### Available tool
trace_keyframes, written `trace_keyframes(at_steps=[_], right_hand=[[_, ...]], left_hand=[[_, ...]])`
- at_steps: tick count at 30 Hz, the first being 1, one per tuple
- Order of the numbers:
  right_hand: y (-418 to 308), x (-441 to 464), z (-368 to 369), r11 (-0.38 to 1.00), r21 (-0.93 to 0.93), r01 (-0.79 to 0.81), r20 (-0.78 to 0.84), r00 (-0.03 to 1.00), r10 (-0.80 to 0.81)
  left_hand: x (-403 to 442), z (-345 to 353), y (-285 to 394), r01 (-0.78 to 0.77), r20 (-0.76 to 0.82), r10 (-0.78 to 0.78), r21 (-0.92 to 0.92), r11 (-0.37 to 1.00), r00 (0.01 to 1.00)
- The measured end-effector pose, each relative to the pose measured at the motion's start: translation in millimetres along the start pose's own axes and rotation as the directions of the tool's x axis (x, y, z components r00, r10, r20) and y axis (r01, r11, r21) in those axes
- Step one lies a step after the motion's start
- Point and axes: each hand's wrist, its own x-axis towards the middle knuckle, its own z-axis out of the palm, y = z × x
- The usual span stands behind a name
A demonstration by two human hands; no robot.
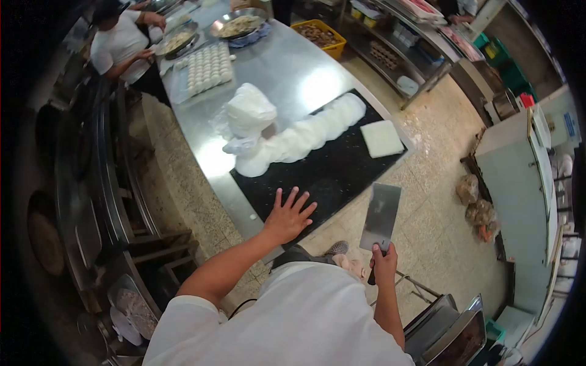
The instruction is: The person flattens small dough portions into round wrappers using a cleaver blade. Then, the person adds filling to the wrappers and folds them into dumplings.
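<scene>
My left hand [289,218] lies with fingers spread at the near edge of a black board [323,186], holding nothing. In my right hand [384,263] is the dark handle of a cleaver [381,215], its wide blade pointing away from me, beside the board's right side. Overlapping thin white rounds [305,135] form a long row across the board. At the board's right end sits a square white stack [382,139]. A bunched white plastic bag [250,111] rests at the row's left end.
Further along the metal table [274,61] are a tray of small white pieces [209,68] and two wide pans [239,25] [177,40]. A person [125,43] stands at the far left. A yellow crate [334,46] and shelves [390,58] are beyond the table.
</scene>
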Motion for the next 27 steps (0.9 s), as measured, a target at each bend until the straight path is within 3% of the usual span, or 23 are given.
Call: trace_keyframes(at_steps=[1, 2, 5, 8, 12, 13, 14, 15, 17, 19, 21, 22, 23, 25, 26, 27], right_hand=[[-9, -3, -4, 1.000, 0.011, -0.011, -0.020, 1.000, 0.011], [-21, -5, -10, 1.000, 0.011, 0.025, -0.015, 1.000, -0.025], [-59, -5, -25, 0.992, 0.067, 0.111, -0.012, 0.994, -0.111], [-97, 22, -33, 0.902, 0.243, 0.357, 0.005, 0.929, -0.369], [-128, 118, 10, 0.866, 0.215, 0.451, -0.087, 0.892, -0.443], [-110, 157, 18, 0.919, 0.170, 0.356, 0.000, 0.932, -0.362], [-102, 184, 32, 0.951, 0.280, 0.133, 0.061, 0.986, -0.156], [-89, 204, 37, 0.955, 0.269, -0.124, 0.142, 0.986, 0.088], [-92, 202, 41, 0.948, 0.173, -0.268, 0.114, 0.961, 0.251], [-79, 181, 41, 0.960, 0.139, -0.243, 0.108, 0.967, 0.229], [-66, 142, 41, 0.965, 0.075, -0.252, 0.130, 0.962, 0.241], [-67, 114, 39, 0.965, -0.139, -0.223, 0.242, 0.937, 0.252], [-62, 89, 40, 0.930, -0.333, -0.157, 0.353, 0.894, 0.277], [-18, 48, 55, 0.858, -0.408, 0.310, 0.578, 0.816, -0.020], [-14, 38, 65, 0.867, -0.412, 0.280, 0.574, 0.819, 0.008], [-15, 33, 76, 0.865, -0.468, 0.181, 0.586, 0.796, 0.151]], left_hand=[[9, 5, 7, -0.002, -0.059, 0.009, 0.114, 0.993, 0.998], [23, 10, 8, 0.042, 0.150, -0.052, 0.072, 0.997, 0.987], [57, 17, 12, -0.021, 0.100, 0.018, 0.031, 0.999, 0.995], [77, 22, 10, -0.161, 0.141, 0.158, 0.007, 0.987, 0.977], [98, 23, 10, -0.263, 0.203, 0.267, -0.047, 0.964, 0.942], [99, 24, 11, -0.262, 0.217, 0.266, -0.049, 0.964, 0.939], [100, 24, 12, -0.250, 0.201, 0.251, -0.031, 0.968, 0.947], [103, 22, 13, -0.245, 0.177, 0.242, -0.005, 0.970, 0.954], [110, 16, 10, -0.218, 0.195, 0.222, -0.042, 0.975, 0.955], [105, 17, 14, -0.158, 0.241, 0.184, -0.120, 0.980, 0.953], [108, 17, 8, -0.087, 0.169, 0.141, -0.293, 0.952, 0.975], [106, 8, 11, -0.074, 0.095, 0.110, -0.324, 0.943, 0.989], [94, 2, 10, -0.044, 0.128, 0.091, -0.332, 0.942, 0.988], [85, 2, 2, -0.384, 0.153, 0.417, -0.205, 0.901, 0.896], [70, 16, -5, -0.424, 0.217, 0.474, -0.238, 0.873, 0.853], [73, 20, -9, -0.426, 0.229, 0.484, -0.261, 0.866, 0.845]])
